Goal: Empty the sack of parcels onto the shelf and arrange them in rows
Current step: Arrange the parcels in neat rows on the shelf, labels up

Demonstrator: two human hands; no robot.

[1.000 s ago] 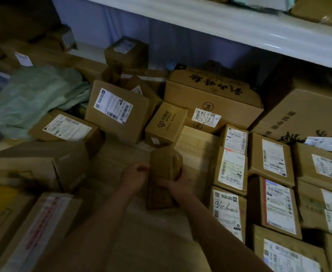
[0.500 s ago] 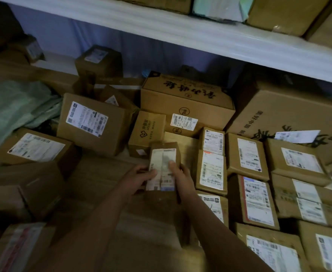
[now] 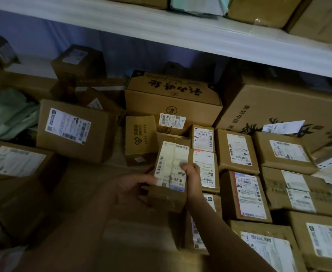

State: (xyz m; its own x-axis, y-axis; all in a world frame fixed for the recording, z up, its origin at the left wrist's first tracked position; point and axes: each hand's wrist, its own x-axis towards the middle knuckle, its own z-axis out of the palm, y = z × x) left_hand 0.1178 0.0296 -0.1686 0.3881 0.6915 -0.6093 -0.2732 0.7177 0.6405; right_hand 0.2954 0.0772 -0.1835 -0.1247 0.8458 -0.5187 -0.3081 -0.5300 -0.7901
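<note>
A small brown parcel (image 3: 169, 165) with a white label facing up sits at the centre, against the left side of the rows of labelled parcels (image 3: 237, 150). My left hand (image 3: 133, 185) grips its lower left side. My right hand (image 3: 191, 173) holds its right edge, fingers curled over the label. The green sack (image 3: 6, 114) lies crumpled at the far left. Loose parcels lie scattered on the left, among them a large labelled box (image 3: 73, 130) and a small printed box (image 3: 139, 138).
Two big printed cartons (image 3: 173, 99) (image 3: 278, 108) stand behind the rows. A white upper shelf (image 3: 180, 32) with more boxes runs overhead. Dark boxes (image 3: 18, 205) crowd the near left. A strip of bare wooden shelf (image 3: 90, 179) shows left of my hands.
The small parcel was turned label-up and carried forward and right, up against the rows. Both hands went with it.
</note>
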